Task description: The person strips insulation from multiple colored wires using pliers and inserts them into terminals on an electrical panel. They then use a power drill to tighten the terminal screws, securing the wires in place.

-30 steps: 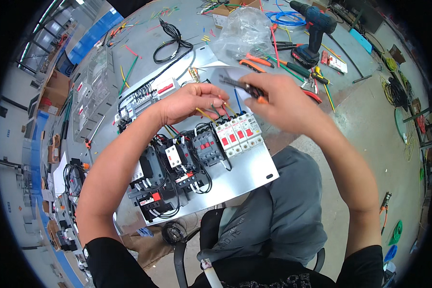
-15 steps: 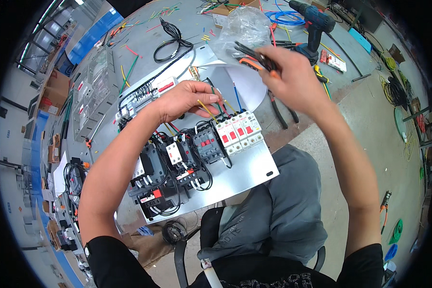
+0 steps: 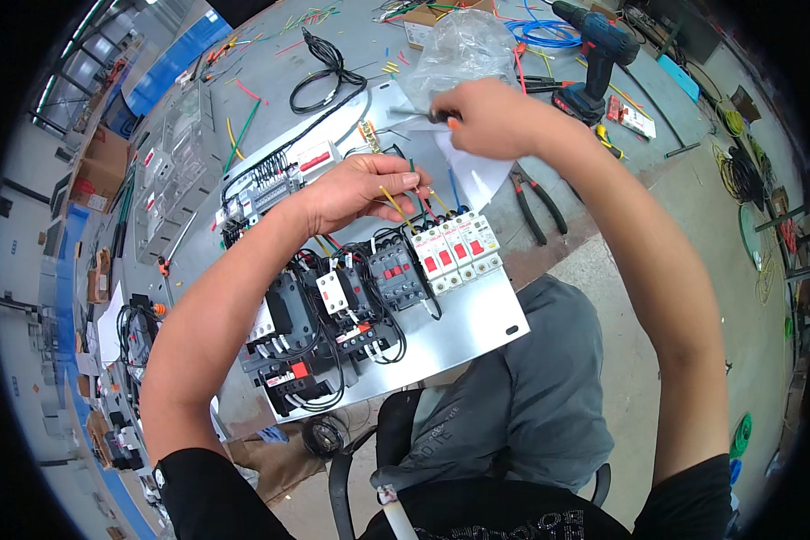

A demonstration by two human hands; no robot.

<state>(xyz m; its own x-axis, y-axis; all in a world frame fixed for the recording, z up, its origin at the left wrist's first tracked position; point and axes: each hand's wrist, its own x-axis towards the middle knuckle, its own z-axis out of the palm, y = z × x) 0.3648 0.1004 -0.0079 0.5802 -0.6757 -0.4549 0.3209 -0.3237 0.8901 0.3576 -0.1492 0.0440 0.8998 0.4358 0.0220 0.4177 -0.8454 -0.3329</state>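
My left hand (image 3: 364,189) is closed in a pinch on thin wires behind a row of white circuit breakers (image 3: 460,252) with red switches. A green wire (image 3: 412,167) sticks up by its fingertips, and a yellow wire (image 3: 396,207) rises in front of them. My right hand (image 3: 499,121) is wrapped round a dark pliers-like tool (image 3: 438,116) with some orange on it, above the table behind the breakers. Its jaws are too blurred to make out. Black contactors (image 3: 398,273) with black wiring stand beside the breakers on a metal mounting plate (image 3: 463,315), which reaches over my lap.
Dark-handled pliers (image 3: 538,205) lie right of the plate. Farther back are a cordless drill (image 3: 594,63), a clear plastic bag (image 3: 463,49) and blue wire coils (image 3: 549,34). A black cable coil (image 3: 326,76) lies behind the plate; clear-covered boxes (image 3: 175,171) stand left.
My right hand has moved left and down with the tool, nearer the left hand. The left hand keeps its pinch, with the plate slightly shifted in view. The white sheet behind looks partly folded.
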